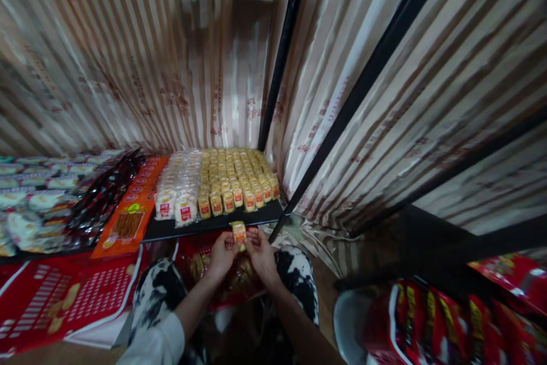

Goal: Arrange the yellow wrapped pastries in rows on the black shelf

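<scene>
Both hands pinch a small yellow snack packet with a red label (238, 233), raised just in front of the black shelf edge. My left hand (223, 255) grips its left side, and my right hand (262, 252) its right side. Behind it on the black shelf (171, 229), rows of matching yellow packets (235, 174) stand close together. Left of those are rows of clear-wrapped white packets (186, 208). Under my hands, between my knees, sits a red container (188, 251) with yellowish wrapped packets, partly hidden by my arms.
Farther left on the shelf lie an orange snack bag (132, 211), dark glossy packets (100, 194) and piled white packets (47, 183). A red printed box (72, 302) is below. Black posts (280, 69) frame the striped curtain. Red bags (448, 319) sit at lower right.
</scene>
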Action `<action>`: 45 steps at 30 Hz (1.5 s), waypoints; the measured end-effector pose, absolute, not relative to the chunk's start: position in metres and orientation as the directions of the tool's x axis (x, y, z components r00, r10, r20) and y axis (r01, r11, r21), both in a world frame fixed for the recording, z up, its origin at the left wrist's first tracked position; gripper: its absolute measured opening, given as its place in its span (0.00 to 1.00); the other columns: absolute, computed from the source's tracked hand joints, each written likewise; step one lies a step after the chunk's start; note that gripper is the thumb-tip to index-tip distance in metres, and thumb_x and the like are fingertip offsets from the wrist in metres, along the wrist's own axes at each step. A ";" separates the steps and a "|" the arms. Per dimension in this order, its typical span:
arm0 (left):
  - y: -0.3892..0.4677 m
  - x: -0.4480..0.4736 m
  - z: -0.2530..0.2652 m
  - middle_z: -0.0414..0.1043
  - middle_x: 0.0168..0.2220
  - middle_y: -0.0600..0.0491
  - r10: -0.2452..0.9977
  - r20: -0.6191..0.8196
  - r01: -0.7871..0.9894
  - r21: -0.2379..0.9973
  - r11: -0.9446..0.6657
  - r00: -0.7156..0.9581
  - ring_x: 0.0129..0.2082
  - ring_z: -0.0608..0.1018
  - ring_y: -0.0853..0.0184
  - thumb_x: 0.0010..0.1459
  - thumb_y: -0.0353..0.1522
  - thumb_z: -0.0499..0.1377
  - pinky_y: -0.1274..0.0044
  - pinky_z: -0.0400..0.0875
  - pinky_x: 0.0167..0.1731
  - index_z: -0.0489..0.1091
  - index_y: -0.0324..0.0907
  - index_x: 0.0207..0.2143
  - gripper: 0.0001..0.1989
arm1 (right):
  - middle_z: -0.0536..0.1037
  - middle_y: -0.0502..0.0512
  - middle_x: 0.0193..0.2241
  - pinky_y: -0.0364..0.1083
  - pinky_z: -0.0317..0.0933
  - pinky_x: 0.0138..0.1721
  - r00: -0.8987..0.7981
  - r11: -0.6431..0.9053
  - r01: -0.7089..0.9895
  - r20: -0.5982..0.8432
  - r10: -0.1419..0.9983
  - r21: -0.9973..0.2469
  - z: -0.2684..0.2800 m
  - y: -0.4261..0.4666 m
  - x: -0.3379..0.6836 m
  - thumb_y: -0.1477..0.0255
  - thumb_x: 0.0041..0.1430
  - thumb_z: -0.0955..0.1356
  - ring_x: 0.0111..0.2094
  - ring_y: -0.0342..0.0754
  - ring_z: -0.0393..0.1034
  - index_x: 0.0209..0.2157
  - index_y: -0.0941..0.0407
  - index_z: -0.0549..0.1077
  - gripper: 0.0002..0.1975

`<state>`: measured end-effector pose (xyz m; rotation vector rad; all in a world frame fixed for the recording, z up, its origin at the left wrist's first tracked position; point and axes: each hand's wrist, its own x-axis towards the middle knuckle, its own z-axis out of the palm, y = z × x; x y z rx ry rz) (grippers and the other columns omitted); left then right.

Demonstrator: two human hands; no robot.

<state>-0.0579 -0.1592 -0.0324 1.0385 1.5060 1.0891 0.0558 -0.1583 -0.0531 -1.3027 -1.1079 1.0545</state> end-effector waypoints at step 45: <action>-0.076 -0.035 -0.044 0.69 0.34 0.51 0.948 0.232 0.626 0.778 -0.048 -0.216 0.35 0.73 0.68 0.59 0.35 0.46 0.75 0.69 0.38 0.66 0.41 0.37 0.11 | 0.72 0.58 0.45 0.46 0.63 0.49 0.106 0.284 0.522 0.391 0.914 -0.804 -0.087 -0.086 0.049 0.81 0.51 0.57 0.48 0.47 0.66 0.51 0.54 0.69 0.26</action>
